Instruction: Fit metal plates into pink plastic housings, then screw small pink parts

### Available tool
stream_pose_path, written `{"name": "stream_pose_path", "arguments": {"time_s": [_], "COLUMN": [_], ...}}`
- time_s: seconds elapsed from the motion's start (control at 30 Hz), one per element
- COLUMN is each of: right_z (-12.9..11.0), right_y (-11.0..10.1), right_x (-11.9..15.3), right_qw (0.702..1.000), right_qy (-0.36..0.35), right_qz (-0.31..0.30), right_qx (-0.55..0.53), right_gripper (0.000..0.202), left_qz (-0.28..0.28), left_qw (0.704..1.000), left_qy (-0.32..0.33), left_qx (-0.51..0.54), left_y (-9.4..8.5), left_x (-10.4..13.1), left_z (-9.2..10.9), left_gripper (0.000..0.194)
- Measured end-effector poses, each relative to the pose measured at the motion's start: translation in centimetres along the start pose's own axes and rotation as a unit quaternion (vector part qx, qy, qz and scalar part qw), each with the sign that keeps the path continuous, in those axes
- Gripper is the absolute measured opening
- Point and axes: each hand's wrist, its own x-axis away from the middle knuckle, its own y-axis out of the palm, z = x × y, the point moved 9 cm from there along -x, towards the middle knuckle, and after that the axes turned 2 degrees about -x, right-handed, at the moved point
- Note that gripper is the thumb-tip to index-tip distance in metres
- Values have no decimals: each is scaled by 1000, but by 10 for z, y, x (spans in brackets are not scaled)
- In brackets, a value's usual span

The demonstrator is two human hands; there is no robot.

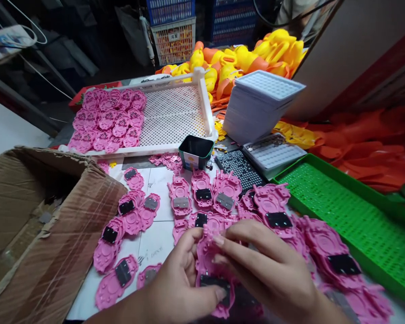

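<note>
A pink plastic toy casing (206, 255) with a dark rectangular plate near its lower end is held low in the middle of the view. My left hand (180, 281) is closed around its left side, the thumb lying over the plate. The bent fingers of my right hand (273, 270) close on the casing's upper right edge; whether a small part is between the fingertips is hidden. Similar pink casings (180, 195) with black or grey plates lie around both hands. More of these casings (131, 216) rest on white paper to the left.
An open cardboard box (97, 198) stands at left. Behind are a white perforated tray (175, 112) with pink pieces on its left side and a small dark tub (197, 150). Stacked white trays (256, 108) and a green tray (340, 216) are at right, yellow toy parts (229, 63) farther back.
</note>
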Motion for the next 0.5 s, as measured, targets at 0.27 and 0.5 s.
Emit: {"name": "stream_pose_path", "arguments": {"time_s": [0.27,0.5], "right_z": [2,-1], "right_y": [0,-4], "right_x": [9,5], "right_qw": [999,1000], "right_qy": [-2,3], "right_qz": [-3,-3], "right_qx": [39,23], "right_gripper": [17,13], "left_qz": [-16,-61], "left_qw": [999,997], "left_qy": [-44,-47], "left_qx": [4,27], "left_y": [3,15], "left_x": [-1,2], "left_z": [-5,8], "left_gripper": [91,76]}}
